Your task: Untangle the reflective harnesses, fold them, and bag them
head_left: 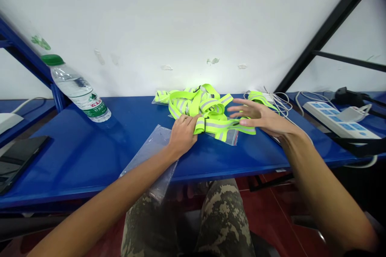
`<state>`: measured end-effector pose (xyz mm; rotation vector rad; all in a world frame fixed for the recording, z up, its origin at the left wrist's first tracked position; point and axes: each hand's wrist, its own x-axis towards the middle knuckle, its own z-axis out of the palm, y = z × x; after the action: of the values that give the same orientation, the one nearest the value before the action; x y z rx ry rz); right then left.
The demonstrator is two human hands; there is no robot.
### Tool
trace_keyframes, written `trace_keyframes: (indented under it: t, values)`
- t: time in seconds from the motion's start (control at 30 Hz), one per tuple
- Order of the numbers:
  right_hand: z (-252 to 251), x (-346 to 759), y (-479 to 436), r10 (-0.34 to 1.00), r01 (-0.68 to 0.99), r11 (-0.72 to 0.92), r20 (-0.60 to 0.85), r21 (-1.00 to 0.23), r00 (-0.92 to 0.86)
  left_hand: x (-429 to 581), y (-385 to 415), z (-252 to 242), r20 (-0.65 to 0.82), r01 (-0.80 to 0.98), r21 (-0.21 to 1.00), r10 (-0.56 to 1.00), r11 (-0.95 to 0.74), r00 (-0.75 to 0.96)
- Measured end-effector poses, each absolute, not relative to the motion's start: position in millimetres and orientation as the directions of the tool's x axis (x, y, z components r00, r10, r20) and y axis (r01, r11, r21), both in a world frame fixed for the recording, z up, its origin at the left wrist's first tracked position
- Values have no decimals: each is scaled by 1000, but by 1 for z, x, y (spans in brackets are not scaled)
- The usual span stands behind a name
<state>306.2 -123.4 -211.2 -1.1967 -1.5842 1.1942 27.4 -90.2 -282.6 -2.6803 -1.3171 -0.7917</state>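
Observation:
My left hand (pixel 184 133) is closed on the near end of a neon-yellow reflective strap (pixel 217 125) with a grey stripe and a black slider. Just right of it, my right hand (pixel 256 116) has its fingers spread beside the strap's far end; whether they touch it I cannot tell. Behind both lies a tangled heap of more yellow reflective straps (pixel 193 102). A clear zip bag (pixel 233 138) pokes out from under the strap. Another clear plastic bag (pixel 150 150) lies beneath my left wrist and hangs over the table's front edge.
A water bottle (pixel 83 92) with a green cap stands at the left on the blue table (pixel 90 156). A dark phone or tablet (pixel 21 160) lies near the left corner. At the right are a rolled yellow strap (pixel 261 98), white cables (pixel 283 106) and a power strip (pixel 339 120).

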Motion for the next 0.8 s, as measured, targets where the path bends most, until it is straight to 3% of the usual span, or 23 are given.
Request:
trace_keyframes:
  t: [0.13,0.27,0.33,0.5,0.57,0.63,0.73,0.8]
  values:
    - [-214,298,-118,918,485,245,39,-839,-396,26,-89,-284,469,738,184,718,-649,514]
    - [-219,288,-115,879,570,328,22,-753,-477,25,-88,-285,498,725,211,710,-656,498]
    - [-221,286,-113,902,552,311,57,-774,-428,24,-88,-285,501,717,214,705,-663,502]
    - [-206,291,-109,969,427,246,219,-870,-112,25,-88,-285,485,740,198,720,-643,496]
    - [-193,296,-109,979,433,202,186,-878,-81,26,-90,-285,483,748,186,723,-637,495]
    - [-179,301,-110,982,501,164,93,-850,-164,27,-91,-284,478,755,183,728,-630,492]
    - [-167,307,-112,943,704,195,-66,-683,-326,27,-94,-283,478,765,181,735,-619,482]
    - [-164,309,-115,936,804,228,-105,-549,-337,27,-95,-283,485,771,178,736,-612,472]
